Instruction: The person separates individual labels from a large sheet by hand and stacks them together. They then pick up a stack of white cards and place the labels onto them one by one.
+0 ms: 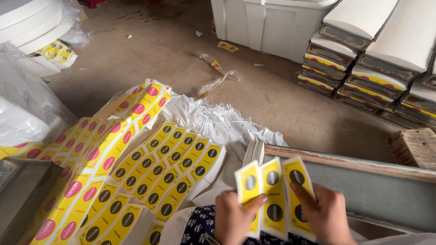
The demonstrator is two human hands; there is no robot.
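Yellow labels (272,195) with black dots, fanned out low in view – both hands closed on them. Left hand (234,218) pinches the left edge, right hand (324,215) holds the right, fingers (302,188) over the front. Just left – rows of more labels (150,177) on a white sack (213,122). Beyond, floor (181,59), white bin (272,25), stacked boxes (363,68).

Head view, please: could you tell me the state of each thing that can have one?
Left hand: gripping yellow cards.
Right hand: gripping the same cards.
Yellow cards: fanned out, upright.
Black-dot card rows: laid overlapping.
Pink-dot card rows: laid overlapping.
White bin: lid closed.
Bound stacks: piled on the floor.
Clear wrappers: crumpled, discarded.
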